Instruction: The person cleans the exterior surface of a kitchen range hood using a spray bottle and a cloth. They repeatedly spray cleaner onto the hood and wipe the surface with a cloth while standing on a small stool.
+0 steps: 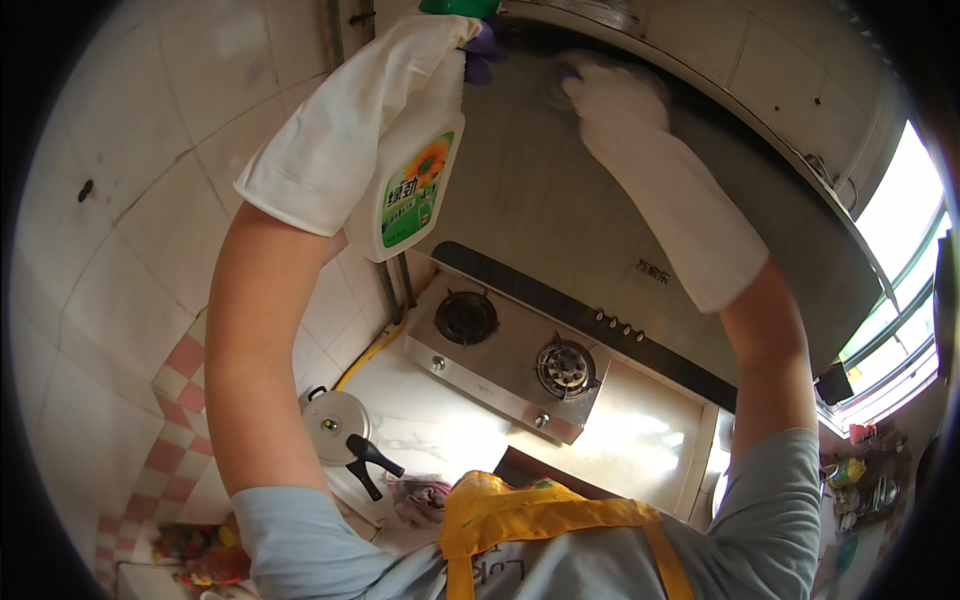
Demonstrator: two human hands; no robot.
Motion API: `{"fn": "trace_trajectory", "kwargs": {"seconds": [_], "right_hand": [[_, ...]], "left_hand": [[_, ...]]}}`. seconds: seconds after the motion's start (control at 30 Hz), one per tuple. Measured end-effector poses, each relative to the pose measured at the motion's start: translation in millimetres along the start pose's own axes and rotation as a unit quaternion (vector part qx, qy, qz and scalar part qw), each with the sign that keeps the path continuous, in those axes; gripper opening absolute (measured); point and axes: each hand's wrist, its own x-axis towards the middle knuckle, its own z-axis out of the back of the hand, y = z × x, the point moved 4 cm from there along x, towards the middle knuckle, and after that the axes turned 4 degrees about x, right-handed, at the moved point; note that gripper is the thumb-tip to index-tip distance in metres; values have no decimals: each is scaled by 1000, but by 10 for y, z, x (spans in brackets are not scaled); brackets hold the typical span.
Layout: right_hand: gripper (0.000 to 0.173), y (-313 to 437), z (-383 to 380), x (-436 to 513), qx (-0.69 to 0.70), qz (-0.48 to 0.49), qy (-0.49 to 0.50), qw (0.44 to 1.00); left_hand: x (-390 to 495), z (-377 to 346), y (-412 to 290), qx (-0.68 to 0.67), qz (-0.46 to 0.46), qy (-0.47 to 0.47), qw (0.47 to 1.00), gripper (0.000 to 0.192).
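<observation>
A long white glove with purple fingers covers my left hand (480, 52), raised at the top of the view and closed around the neck of a white spray bottle (420, 187). The bottle has a green top and a green label with an orange flower. To its right, my right hand (600, 86), in a similar glove, is against the upper part of the grey range hood panel (525, 172). That hand is blurred, and whether it holds anything cannot be seen.
Below the hood is a two-burner gas stove (484, 352). A pressure cooker (334, 424) with black handles stands on the counter at lower left, near a crumpled cloth (420, 499). A yellow hose (371, 352) runs by the tiled wall. A bright window (900, 277) is at right.
</observation>
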Motion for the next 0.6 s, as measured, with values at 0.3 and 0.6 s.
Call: {"fn": "trace_trajectory", "kwargs": {"seconds": [0.3, 0.6], "right_hand": [[40, -171, -21, -349, -40, 9, 17, 999], [33, 139, 100, 53, 15, 24, -2, 1000]], "left_hand": [[-73, 29, 59, -8, 9, 20, 1000, 26], [-157, 57, 59, -11, 13, 29, 999, 26]]}}
